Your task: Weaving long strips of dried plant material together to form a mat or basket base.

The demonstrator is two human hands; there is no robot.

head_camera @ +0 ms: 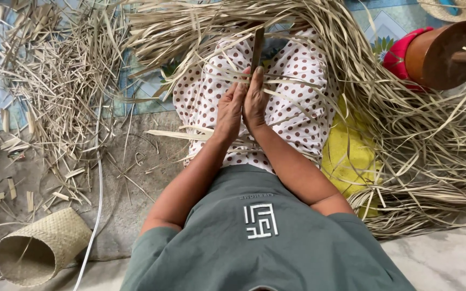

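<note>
My left hand (228, 110) and my right hand (254, 102) are pressed side by side over my lap, which is covered by white cloth with brown dots (292, 70). Between them they grip a narrow dark flat blade-like tool (257, 48) that points away from me, together with pale dried leaf strips (190, 134). My right thumb lies along the tool's lower end. A thick pile of long dried leaf strips (405, 129) spreads over my knees and to my right.
Short strip offcuts (55, 91) litter the mat at the left. A small woven basket (41, 248) lies on its side at lower left beside a thin white cord (94, 215). A brown round wooden object (443, 54) with red cloth sits at upper right, a yellow cloth (349, 156) beside my leg.
</note>
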